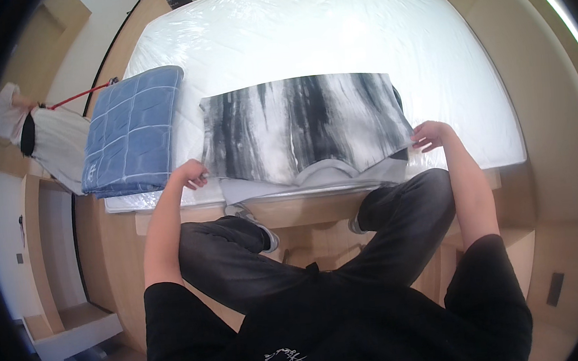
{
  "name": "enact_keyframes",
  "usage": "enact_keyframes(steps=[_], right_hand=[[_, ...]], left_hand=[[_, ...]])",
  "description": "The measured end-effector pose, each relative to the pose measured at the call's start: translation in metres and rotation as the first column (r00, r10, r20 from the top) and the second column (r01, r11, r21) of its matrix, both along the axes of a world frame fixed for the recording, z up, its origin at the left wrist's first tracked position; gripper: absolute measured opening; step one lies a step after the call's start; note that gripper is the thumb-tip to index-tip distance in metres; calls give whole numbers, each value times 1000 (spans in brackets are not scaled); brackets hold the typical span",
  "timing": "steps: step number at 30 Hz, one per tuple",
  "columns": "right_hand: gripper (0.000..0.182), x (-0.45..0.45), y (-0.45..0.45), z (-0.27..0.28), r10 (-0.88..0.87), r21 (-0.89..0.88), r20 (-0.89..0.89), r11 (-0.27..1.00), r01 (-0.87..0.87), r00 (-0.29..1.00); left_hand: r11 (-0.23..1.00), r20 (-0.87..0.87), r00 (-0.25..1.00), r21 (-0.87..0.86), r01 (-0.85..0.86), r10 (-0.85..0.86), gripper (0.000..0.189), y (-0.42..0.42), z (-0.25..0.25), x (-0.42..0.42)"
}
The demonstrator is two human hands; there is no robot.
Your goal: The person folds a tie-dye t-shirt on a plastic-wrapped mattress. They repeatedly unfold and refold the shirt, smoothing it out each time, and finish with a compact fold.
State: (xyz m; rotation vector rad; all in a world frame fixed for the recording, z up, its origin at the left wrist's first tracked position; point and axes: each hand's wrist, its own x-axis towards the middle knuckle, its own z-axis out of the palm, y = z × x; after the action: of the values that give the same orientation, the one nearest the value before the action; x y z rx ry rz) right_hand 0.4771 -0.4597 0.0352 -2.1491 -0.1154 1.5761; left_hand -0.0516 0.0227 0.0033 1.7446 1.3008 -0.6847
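Observation:
A black, grey and white streaked cloth (pixel 310 123), perhaps a garment, lies spread on a plastic-wrapped mattress (pixel 318 30). Its lower edge curves up in the middle, over a plain light grey layer (pixel 314 178). At the cloth's lower left corner is my left hand (pixel 192 175), fingers curled and closed on that edge. My right hand (pixel 429 136) pinches the lower right corner between thumb and fingers. To the left of the cloth, a folded blue quilt (pixel 135 131) with white grid lines rests near the mattress edge.
Another person (pixel 56 137) in light clothing stands at the far left, beside a red strap (pixel 81 95). The wooden bed frame (pixel 291 212) runs along the near side, close to my knees. A wooden shelf unit (pixel 46 260) stands lower left; a panelled wall rises at right.

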Motion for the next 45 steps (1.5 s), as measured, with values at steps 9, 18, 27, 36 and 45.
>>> enact_keyframes(steps=[9, 18, 27, 36, 45], right_hand=[[59, 2, 31, -9, 48, 151, 253, 985, -88, 966], [56, 7, 85, -34, -93, 199, 465, 980, -1, 880], [39, 18, 115, -59, -184, 262, 572, 964, 35, 800], [38, -7, 129, -29, -219, 208, 892, 975, 72, 396], [48, 10, 94, -42, 112, -138, 463, 989, -53, 879]], left_hand=[[899, -183, 953, 326, 292, -243, 29, 5, -11, 0], [798, 133, 958, 589, 129, -253, 37, 12, -20, 44], [771, 27, 959, 601, 211, -283, 64, -2, -18, 77], [798, 139, 959, 591, 120, -247, 62, 12, -22, 50], [972, 102, 991, 225, 61, -86, 58, -1, -12, 23]])
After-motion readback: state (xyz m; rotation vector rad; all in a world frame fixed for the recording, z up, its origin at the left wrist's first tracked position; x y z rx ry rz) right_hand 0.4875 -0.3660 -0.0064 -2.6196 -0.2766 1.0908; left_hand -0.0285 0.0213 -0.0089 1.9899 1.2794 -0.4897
